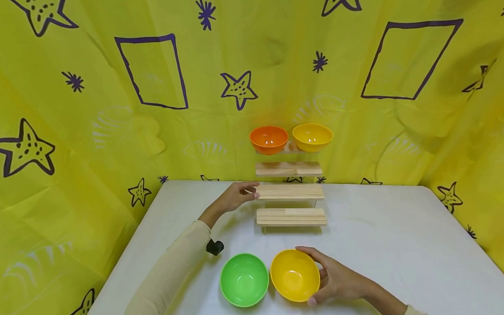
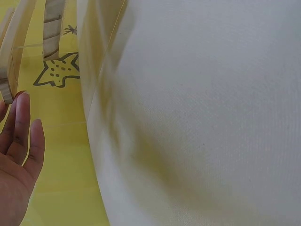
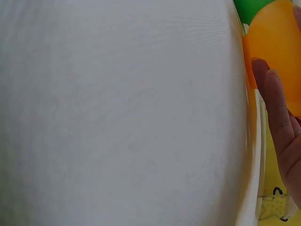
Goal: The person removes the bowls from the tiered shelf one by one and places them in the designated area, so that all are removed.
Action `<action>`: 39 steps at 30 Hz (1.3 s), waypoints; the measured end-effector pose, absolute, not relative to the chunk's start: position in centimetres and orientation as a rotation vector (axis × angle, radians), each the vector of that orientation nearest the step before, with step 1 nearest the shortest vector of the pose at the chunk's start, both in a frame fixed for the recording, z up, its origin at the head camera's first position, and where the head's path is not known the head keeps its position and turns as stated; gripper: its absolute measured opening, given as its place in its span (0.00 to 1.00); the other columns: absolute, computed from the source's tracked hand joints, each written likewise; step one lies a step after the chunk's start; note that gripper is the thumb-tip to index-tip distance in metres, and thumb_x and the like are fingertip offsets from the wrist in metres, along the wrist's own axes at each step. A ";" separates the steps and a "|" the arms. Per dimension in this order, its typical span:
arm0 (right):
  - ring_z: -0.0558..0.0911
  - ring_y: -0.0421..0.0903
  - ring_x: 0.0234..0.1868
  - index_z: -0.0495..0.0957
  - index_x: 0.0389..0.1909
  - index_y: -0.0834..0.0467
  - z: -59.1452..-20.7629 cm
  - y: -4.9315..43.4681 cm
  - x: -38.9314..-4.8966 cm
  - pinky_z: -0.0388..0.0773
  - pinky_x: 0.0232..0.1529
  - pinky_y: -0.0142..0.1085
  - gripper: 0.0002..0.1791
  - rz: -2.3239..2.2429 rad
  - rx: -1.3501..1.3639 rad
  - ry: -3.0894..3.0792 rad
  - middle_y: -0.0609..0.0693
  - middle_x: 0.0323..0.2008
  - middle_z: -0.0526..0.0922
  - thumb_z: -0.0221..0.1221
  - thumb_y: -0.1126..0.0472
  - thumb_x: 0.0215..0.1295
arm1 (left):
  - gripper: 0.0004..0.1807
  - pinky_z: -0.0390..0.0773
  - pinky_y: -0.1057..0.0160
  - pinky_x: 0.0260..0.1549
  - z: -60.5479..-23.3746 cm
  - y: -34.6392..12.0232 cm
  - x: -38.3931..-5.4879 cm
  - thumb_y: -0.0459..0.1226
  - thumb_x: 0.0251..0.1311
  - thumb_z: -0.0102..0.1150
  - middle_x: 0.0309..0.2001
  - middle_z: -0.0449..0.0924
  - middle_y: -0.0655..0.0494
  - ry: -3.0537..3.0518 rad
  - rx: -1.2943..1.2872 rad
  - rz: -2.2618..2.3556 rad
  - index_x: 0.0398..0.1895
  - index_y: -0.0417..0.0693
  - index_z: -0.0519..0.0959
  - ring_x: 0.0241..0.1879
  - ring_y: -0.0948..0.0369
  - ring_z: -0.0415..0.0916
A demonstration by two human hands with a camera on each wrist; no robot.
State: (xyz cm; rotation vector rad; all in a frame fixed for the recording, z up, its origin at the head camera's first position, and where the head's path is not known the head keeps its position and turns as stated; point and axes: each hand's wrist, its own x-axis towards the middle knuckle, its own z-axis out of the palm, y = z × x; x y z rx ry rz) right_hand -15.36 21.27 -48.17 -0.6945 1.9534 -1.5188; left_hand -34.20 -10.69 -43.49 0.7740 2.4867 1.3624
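Observation:
My left hand reaches to the left end of a tiered wooden stand, pinching one of its lower steps between thumb and fingers. In the left wrist view its fingers lie at the board's end. On the white table, my right hand grips a yellow-orange bowl from its right side, fingers at the far rim and thumb at the near rim. The right wrist view shows the fingers along the bowl's outer wall. Just left of that bowl stands a green bowl, right side up.
On the top step sit an orange bowl and a yellow bowl, side by side. A small black object shows beside the left sleeve. Yellow patterned cloth hangs behind and at both sides of the white table.

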 end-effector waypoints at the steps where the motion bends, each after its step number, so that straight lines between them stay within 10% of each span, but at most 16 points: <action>1: 0.87 0.50 0.45 0.44 0.80 0.55 -48.2 21.3 -15.3 0.85 0.47 0.39 0.60 -1.521 -0.694 1.949 0.72 0.72 0.54 0.75 0.62 0.53 | 0.28 0.79 0.54 0.55 -43.5 -10.7 -34.2 0.42 0.70 0.60 0.58 0.80 0.42 2.490 0.769 1.359 0.71 0.45 0.72 0.53 0.50 0.80; 33: 0.87 0.47 0.35 0.49 0.78 0.59 -44.4 25.5 -18.5 0.84 0.35 0.40 0.48 -1.617 -0.859 2.328 0.73 0.70 0.59 0.65 0.72 0.62 | 0.28 0.79 0.53 0.55 -43.6 -10.6 -34.3 0.42 0.70 0.60 0.58 0.80 0.42 2.496 0.773 1.352 0.71 0.45 0.72 0.52 0.50 0.80; 39: 0.86 0.46 0.32 0.53 0.77 0.58 -41.7 26.7 -20.6 0.84 0.35 0.38 0.45 -1.639 -0.835 2.514 0.42 0.65 0.70 0.65 0.70 0.63 | 0.27 0.79 0.54 0.54 -43.7 -10.6 -34.3 0.42 0.71 0.60 0.57 0.81 0.43 2.501 0.761 1.343 0.71 0.46 0.72 0.52 0.51 0.80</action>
